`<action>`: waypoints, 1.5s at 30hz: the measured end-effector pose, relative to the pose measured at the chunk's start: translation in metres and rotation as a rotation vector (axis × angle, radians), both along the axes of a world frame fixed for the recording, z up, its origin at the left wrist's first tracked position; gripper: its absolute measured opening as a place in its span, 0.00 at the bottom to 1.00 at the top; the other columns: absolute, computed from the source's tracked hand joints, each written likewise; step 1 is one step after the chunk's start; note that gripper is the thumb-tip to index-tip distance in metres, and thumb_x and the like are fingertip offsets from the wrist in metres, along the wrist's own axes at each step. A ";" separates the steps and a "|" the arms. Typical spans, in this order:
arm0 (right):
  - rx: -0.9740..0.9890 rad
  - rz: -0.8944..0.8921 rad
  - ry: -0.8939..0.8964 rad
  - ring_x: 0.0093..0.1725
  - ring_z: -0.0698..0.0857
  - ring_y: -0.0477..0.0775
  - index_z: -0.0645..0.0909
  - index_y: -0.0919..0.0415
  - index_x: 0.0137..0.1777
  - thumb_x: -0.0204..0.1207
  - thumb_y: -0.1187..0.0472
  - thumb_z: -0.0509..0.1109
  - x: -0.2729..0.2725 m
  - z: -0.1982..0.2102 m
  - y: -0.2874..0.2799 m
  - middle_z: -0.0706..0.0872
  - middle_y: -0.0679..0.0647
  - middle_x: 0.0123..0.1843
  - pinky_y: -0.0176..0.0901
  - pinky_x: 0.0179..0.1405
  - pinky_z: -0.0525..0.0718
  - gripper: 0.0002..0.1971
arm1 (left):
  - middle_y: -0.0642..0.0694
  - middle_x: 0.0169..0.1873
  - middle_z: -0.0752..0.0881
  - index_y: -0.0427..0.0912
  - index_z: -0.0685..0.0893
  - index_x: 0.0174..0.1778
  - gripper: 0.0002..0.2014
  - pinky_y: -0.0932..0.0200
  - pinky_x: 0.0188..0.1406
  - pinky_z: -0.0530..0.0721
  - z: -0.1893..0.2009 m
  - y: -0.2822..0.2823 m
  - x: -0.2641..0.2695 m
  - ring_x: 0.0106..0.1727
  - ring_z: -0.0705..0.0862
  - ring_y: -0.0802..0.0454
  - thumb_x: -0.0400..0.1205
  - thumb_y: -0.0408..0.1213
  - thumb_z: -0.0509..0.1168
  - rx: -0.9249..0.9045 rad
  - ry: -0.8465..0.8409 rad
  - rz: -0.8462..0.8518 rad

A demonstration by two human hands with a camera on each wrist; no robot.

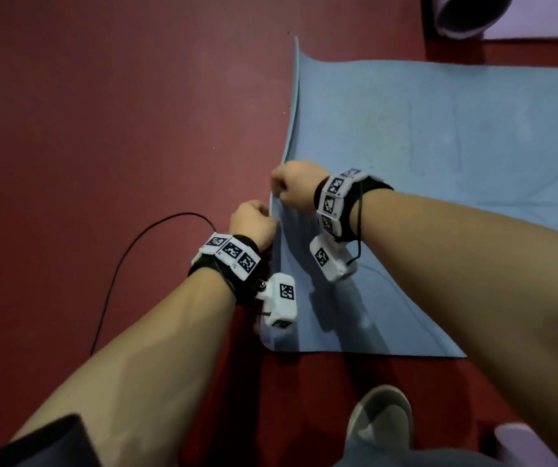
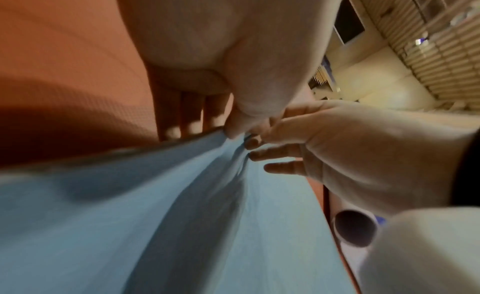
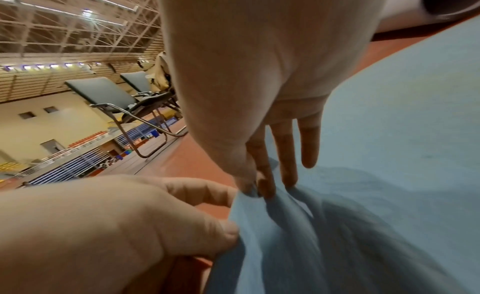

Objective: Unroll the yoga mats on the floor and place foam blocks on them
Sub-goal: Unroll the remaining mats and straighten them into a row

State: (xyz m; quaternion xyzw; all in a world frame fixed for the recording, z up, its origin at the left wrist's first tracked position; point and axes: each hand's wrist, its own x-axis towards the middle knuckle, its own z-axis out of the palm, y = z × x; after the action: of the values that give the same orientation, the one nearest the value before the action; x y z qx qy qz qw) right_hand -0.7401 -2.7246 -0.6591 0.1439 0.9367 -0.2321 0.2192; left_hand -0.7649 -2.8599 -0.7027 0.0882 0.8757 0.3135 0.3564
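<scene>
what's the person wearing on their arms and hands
Bare hands, no gloves. Each wrist carries a black strap with white square tiles printed with black-and-white markers, plus a white boxy camera unit. A thin black cable trails from the left wrist. A dark sleeve edge shows.

Red floor, folding chairs, slatted walls, trussed lit ceiling.

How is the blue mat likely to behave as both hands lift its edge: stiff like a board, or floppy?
Probably floppy: the blue mat creases into folds under the right hand and left hand. Likely light for its size, since fingertip pinches alone raise the edge. It may curl back when released; its far edge appears to curve up off the floor.
</scene>
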 end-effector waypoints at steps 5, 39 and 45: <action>0.091 0.103 -0.031 0.55 0.86 0.60 0.89 0.56 0.55 0.77 0.68 0.64 -0.030 -0.018 -0.003 0.90 0.57 0.56 0.48 0.53 0.84 0.14 | 0.41 0.40 0.90 0.45 0.87 0.44 0.10 0.47 0.44 0.87 -0.021 0.003 -0.017 0.40 0.86 0.43 0.76 0.27 0.65 0.173 -0.125 0.277; 0.409 0.382 0.152 0.69 0.75 0.57 0.83 0.52 0.67 0.82 0.58 0.63 -0.019 0.002 0.005 0.83 0.50 0.64 0.55 0.62 0.75 0.15 | 0.30 0.44 0.87 0.41 0.85 0.40 0.16 0.38 0.42 0.86 -0.034 0.020 -0.015 0.43 0.83 0.39 0.74 0.18 0.56 0.231 -0.351 0.278; 0.474 0.521 -0.030 0.82 0.63 0.57 0.70 0.48 0.78 0.73 0.57 0.74 -0.012 -0.014 0.014 0.70 0.45 0.81 0.59 0.75 0.67 0.33 | 0.27 0.57 0.85 0.28 0.78 0.66 0.16 0.37 0.59 0.85 -0.016 0.029 0.001 0.59 0.85 0.32 0.82 0.21 0.58 0.232 -0.225 0.238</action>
State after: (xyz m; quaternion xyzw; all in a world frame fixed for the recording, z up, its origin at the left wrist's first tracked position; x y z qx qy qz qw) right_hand -0.7517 -2.7109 -0.6726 -0.0495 0.9665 0.0574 0.2453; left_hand -0.7642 -2.8310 -0.7183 -0.0110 0.7926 0.4599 0.4001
